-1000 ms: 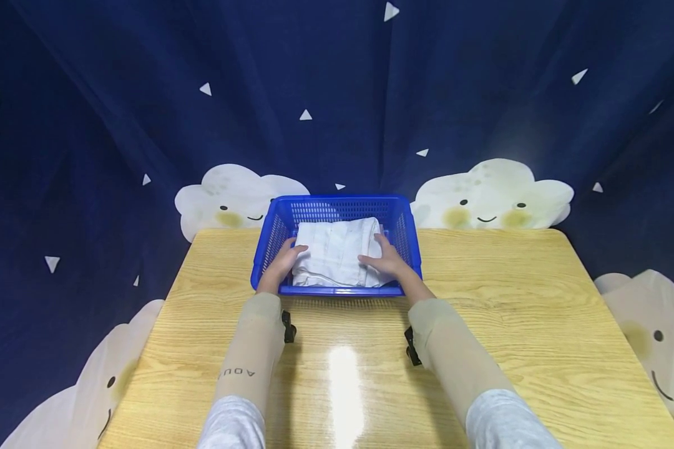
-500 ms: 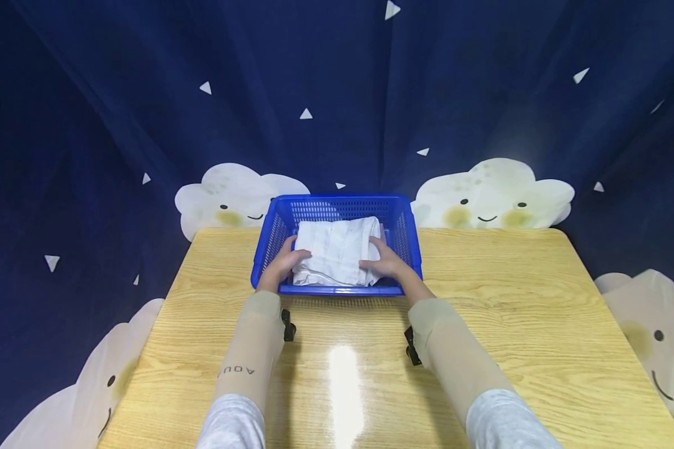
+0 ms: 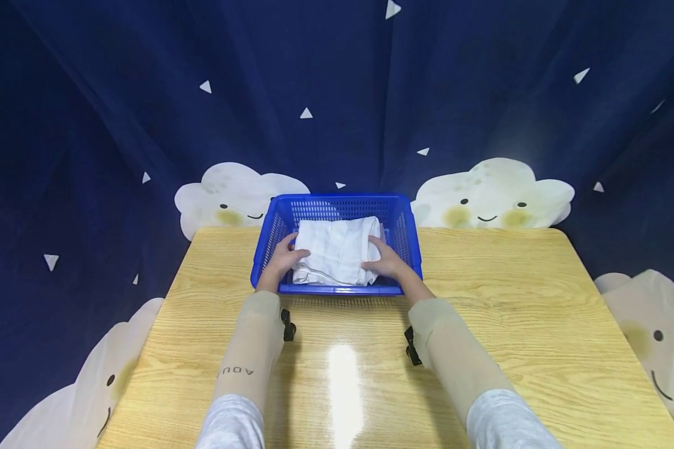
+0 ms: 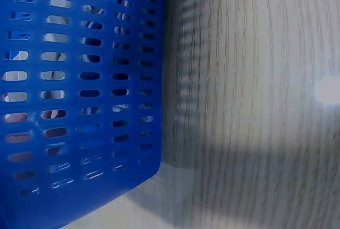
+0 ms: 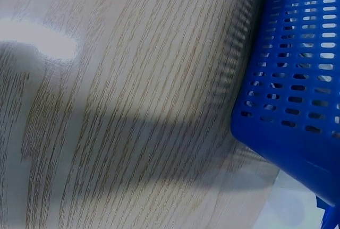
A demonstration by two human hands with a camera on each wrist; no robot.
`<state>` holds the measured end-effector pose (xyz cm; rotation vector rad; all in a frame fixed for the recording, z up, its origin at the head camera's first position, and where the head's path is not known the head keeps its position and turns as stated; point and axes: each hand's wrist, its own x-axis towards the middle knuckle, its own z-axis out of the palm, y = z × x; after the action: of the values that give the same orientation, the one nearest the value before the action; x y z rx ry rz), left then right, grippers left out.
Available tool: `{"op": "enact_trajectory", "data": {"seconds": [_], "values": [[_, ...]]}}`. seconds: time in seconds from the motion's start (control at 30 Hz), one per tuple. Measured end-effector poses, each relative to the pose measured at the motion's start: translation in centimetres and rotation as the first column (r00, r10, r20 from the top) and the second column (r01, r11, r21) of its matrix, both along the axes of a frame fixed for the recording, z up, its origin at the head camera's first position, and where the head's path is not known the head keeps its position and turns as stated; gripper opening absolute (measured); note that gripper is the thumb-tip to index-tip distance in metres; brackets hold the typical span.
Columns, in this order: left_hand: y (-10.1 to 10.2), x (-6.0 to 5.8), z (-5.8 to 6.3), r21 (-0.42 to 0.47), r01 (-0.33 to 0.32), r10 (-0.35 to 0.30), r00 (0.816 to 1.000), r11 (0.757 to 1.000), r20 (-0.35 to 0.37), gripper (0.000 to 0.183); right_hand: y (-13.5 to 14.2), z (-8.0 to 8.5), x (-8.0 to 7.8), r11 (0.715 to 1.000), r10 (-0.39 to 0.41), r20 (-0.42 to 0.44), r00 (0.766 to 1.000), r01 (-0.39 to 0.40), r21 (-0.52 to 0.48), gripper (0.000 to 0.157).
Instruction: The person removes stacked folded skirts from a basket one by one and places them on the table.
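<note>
A folded white cloth point(image 3: 337, 249) lies inside a blue plastic basket point(image 3: 339, 290) in the head view. My left hand point(image 3: 281, 259) reaches over the basket's near left corner and holds the cloth's left edge, thumb on top. On the opposite side, my right hand point(image 3: 387, 259) grips the right edge, its thumb and fingers spread over the fold. Fingertips below the cloth's edges are hidden. Both wrist views show the perforated outer wall of the basket point(image 4: 79, 133) and the table, with the cloth glimpsed only through the slots.
The basket stands near the back edge of a wooden table point(image 3: 494, 299). Behind it hangs a dark blue curtain point(image 3: 337, 62) printed with smiling clouds and white triangles. A bright light reflection point(image 3: 345, 393) shows on the tabletop in front.
My right fingers have drawn slightly left, and the cloth's right edge has come inward with them. The left hand has barely shifted; the basket stays in place.
</note>
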<state>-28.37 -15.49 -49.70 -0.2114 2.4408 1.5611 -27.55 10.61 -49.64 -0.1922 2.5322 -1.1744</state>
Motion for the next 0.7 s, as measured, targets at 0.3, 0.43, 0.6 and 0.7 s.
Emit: {"op": "enact_trajectory", "data": {"seconds": [0.3,0.43,0.6,0.7], "values": [[-0.01,-0.08,0.04,0.032,-0.009,0.010,1.000,0.999,-0.018,0.068,0.04,-0.33,-0.13,0.997,-0.034,-0.029,0.999,0.032,-0.073,0.075],[0.08,-0.08,0.17,0.062,-0.008,0.010,1.000,0.998,-0.026,0.068,-0.04,-0.20,-0.15,0.992,-0.067,-0.033,0.997,0.063,-0.108,0.075],[0.10,-0.02,0.31,0.081,-0.010,0.012,1.000,0.997,-0.025,0.068,-0.06,-0.20,-0.23,0.987,-0.091,-0.053,0.994,0.083,-0.139,0.075],[0.08,0.04,0.39,0.097,-0.012,0.015,1.000,0.995,-0.026,0.068,-0.05,-0.26,-0.27,0.986,-0.092,-0.058,0.994,0.083,-0.143,0.075]]}}
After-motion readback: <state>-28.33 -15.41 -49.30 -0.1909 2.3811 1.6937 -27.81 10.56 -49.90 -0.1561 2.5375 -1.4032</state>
